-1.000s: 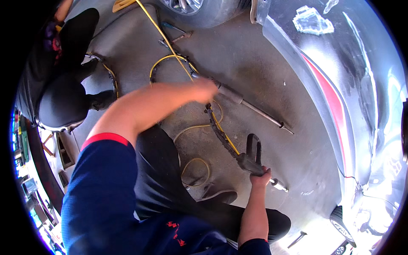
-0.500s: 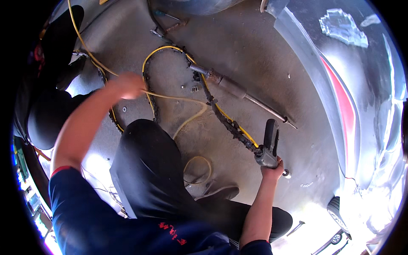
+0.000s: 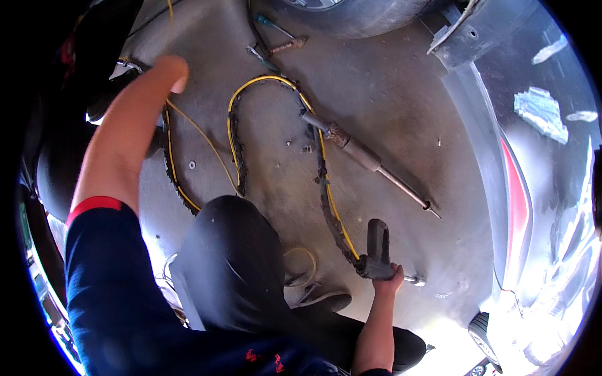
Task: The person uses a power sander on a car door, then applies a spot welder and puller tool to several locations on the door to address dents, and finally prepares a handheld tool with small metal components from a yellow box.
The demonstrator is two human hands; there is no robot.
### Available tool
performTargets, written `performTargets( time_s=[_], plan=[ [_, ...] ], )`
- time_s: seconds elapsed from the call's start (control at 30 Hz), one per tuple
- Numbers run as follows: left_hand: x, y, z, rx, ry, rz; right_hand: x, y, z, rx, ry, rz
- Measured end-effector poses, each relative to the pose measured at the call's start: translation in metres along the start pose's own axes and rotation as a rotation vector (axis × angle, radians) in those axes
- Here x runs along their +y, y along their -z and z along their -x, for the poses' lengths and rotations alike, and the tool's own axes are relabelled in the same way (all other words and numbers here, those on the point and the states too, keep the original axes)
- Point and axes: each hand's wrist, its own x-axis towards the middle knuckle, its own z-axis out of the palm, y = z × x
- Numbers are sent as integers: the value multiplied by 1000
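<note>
My left hand is raised at the upper left, closed on a thin yellow cord. From there the cord slants down towards my knee; the fingers themselves are partly hidden behind the hand. Low on the right, my right hand is wrapped round a dark grey power wrench with a loop-shaped handle and a metal socket at its end. A thicker yellow line bound in ragged black tape runs into the wrench's body and winds in bends across the floor.
A rusty exhaust pipe with muffler lies past the taped line. Beyond it are a screwdriver, a tyre and, at right, a grey car bumper. A washer and small metal pieces dot the floor. Another person's dark-clad leg is at left.
My left hand has moved up and away, drawing the thin yellow cord straighter and tighter. The wrench in my right hand has shifted down and slightly left, and the view has shifted.
</note>
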Motion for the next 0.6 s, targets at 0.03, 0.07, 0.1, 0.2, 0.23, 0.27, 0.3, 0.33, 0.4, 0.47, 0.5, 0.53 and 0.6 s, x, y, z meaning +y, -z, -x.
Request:
performTargets(
  time_s=[0.03, 0.07, 0.1, 0.2, 0.23, 0.27, 0.3, 0.33, 0.4, 0.47, 0.5, 0.53, 0.6],
  plan=[
    [17, 5, -8, 43, -54, 18, 4, -2, 3, 5, 7, -10],
    [38, 14, -11, 79, -110, 35, 6, -3, 10, 30, 16, -11],
    [59, 31, -15, 118, -108, 212, 8, -5, 17, 52, 23, -11],
    [116, 45, -49, 558, -274, 661, 15, -10, 35, -15, -70, -77],
    [138, 37, -69, 567, -284, 668, 20, -10, 37, -16, -56, -85],
    [164, 31, -90, 686, -302, 702, 25, -6, 37, -37, -51, -68],
    [183, 35, -103, 804, -324, 735, 29, -2, 38, -53, -45, -55],
    [194, 47, -105, 815, -347, 741, 35, -5, 43, -46, -26, -70],
    [205, 70, -90, 477, -210, 757, 42, -20, 62, 5, -100, -102],
    [201, 95, -63, 487, -233, 757, 42, -7, 63, 5, -52, -136],
    [197, 97, -57, 430, -278, 634, 45, -6, 66, 13, -45, -123],
    [191, 99, -55, 376, -315, 513, 46, -9, 68, 15, -38, -109],
    [186, 67, -79, 470, -349, 421, 50, -19, 77, 8, -50, -122]
  ],
)
